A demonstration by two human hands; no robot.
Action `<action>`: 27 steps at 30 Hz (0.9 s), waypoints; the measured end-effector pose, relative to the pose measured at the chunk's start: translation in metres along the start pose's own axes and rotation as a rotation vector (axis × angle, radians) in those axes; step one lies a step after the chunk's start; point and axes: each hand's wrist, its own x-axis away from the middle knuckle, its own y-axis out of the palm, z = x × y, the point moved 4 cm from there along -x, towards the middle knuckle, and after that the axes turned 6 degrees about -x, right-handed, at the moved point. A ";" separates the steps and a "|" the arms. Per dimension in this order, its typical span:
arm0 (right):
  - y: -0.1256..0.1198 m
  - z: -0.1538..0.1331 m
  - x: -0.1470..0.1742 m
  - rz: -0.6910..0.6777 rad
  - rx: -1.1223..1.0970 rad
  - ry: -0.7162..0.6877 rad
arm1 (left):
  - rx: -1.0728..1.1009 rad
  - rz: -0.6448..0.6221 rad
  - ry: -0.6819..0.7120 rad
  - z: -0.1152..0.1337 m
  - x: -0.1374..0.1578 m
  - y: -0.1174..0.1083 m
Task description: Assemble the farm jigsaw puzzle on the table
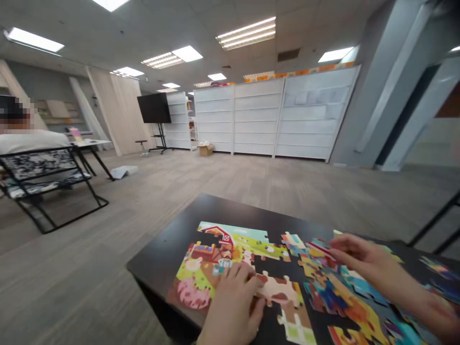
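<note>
A partly joined farm jigsaw puzzle (192,268) lies on a black table, showing a red barn, a farmer, a pink pig and green fields. My left hand (237,297) rests on its lower middle, fingers laid over the pieces and thumb apart, beside the brown-and-white cow pieces (278,287). My hand hides part of the picture there. To the right, my right hand (355,254) pinches a red and white puzzle piece (321,250) at its edge, just above a spread of loose pieces (345,297). A fence piece (296,326) lies close to the cow pieces.
The black table (161,254) has its left corner and edge close by. More loose pieces (440,270) lie at the far right. A person sits in a patterned chair (43,167) at left. White shelving (258,115), a screen (154,108) and a cardboard box (206,150) stand behind.
</note>
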 end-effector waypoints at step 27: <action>0.281 -0.097 -0.072 -0.230 0.184 -0.172 | -0.259 -0.191 -0.030 -0.128 0.009 -0.059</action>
